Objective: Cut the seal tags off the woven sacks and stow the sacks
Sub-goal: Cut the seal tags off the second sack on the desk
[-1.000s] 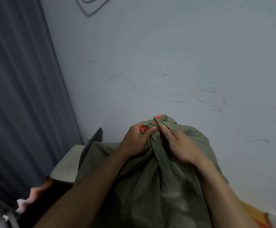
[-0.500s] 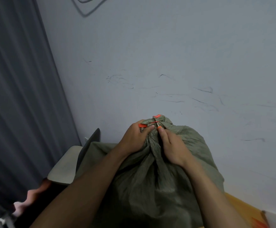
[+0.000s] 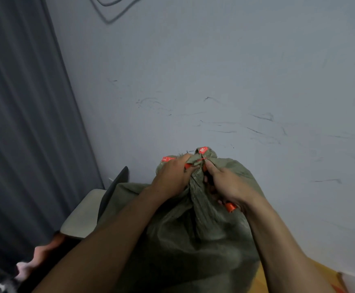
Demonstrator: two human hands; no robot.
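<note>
wall [image 3: 214, 60]: pale grey, scuffed | curtain [image 3: 20, 123]: dark grey, left | chair [image 3: 81, 216]: beige seat, below

The right hand [image 3: 227, 185] hides most of an orange-handled tool [image 3: 230, 207], perhaps a cutter.

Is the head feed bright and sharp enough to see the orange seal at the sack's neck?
Head view: dim, flat light, no glare; the orange seal tag on the olive-green woven sack shows clearly between left hand and right hand; wide lens skews the grey curtain.
</note>
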